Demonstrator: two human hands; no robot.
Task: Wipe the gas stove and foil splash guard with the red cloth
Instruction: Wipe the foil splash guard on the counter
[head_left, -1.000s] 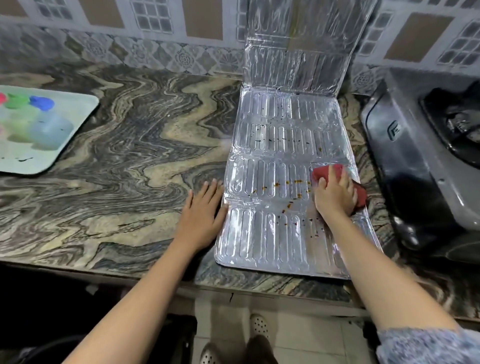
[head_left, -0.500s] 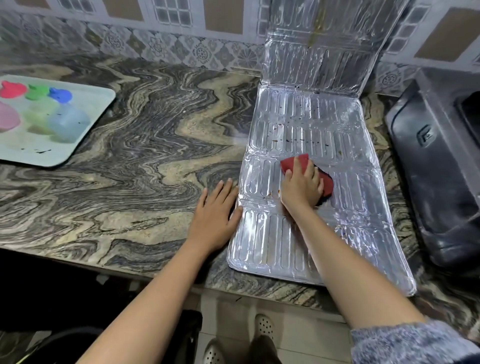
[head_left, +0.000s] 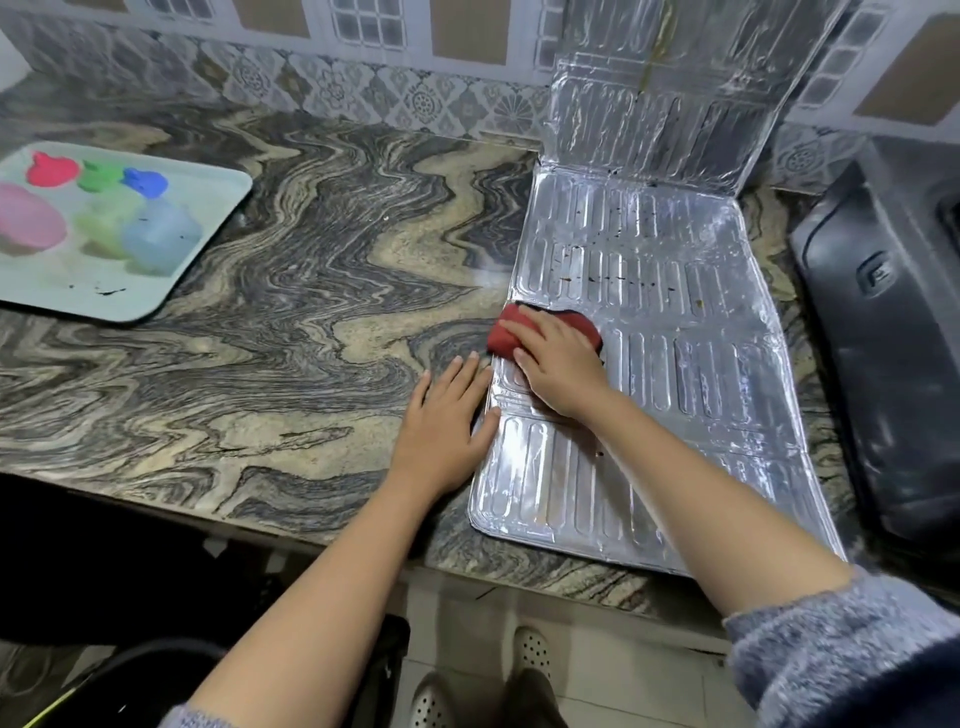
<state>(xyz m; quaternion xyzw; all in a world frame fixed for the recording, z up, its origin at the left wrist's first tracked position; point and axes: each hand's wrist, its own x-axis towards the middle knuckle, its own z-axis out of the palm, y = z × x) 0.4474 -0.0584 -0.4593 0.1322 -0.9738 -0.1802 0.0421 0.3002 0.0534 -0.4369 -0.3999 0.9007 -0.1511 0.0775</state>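
We judge the red cloth (head_left: 505, 335) to be soft and light, a wad that gives under the palm. It needs no pinch, only weight from above. To lift it we would gather it at the bunched left end that shows past the fingers. The foil splash guard (head_left: 685, 374) is the touchier piece: thin, easily creased and likely to skate on the polished stone surface (head_left: 311, 322). We would brace it at an edge and press gently on the ribs.

The right hand (head_left: 563, 371) lies on the cloth with its grip wide, fingers laid over the wad rather than wrapped round it. It sits at the left edge of the guard's flat panel. The left hand (head_left: 447, 421) rests flat on the surface, grip wide and holding nothing, its thumb touching the guard's left edge.

The cloth is deep red, with something dark showing at its far rim. The guard is bright embossed foil, one panel lying flat and the next standing against the tiled wall (head_left: 415, 98). Dark and brownish specks dot the far half of the flat panel, and a yellowish streak runs down the upright one. The gas stove (head_left: 883, 338) sits just to the right, dark and only partly in view.
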